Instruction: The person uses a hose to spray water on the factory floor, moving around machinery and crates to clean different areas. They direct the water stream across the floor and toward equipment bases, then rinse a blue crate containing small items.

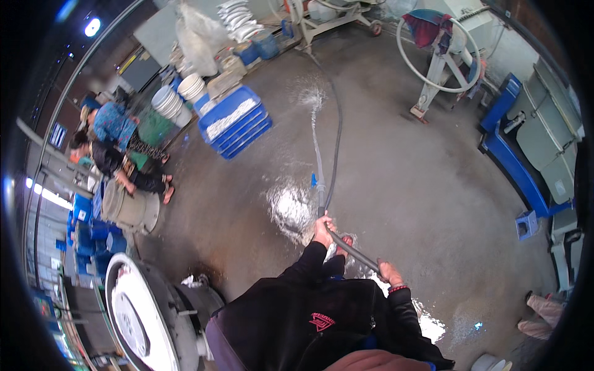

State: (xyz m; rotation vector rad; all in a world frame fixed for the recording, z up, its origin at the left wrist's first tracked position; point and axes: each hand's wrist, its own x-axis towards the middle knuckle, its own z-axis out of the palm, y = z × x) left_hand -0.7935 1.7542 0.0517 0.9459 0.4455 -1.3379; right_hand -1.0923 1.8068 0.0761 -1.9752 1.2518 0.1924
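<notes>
I hold a grey hose (352,250) with both hands. My left hand (322,230) grips it in front, just behind the blue-tipped nozzle (315,182). My right hand (390,272), with a red band at the wrist, grips it further back at my side. A thin jet of water (314,130) shoots away from the nozzle and splashes on the wet concrete floor (402,179) further off. A foamy puddle (291,207) lies just left of the nozzle. A dark stretch of hose (338,133) runs across the floor toward the far wall.
Stacked blue crates (238,120) and piles of white bowls (167,102) stand at the far left. Two people (117,145) sit there beside a grey tub (130,210). A white ring-framed machine (439,59) stands beyond, a blue-and-grey machine (532,142) at the right, a round drum (139,309) near left.
</notes>
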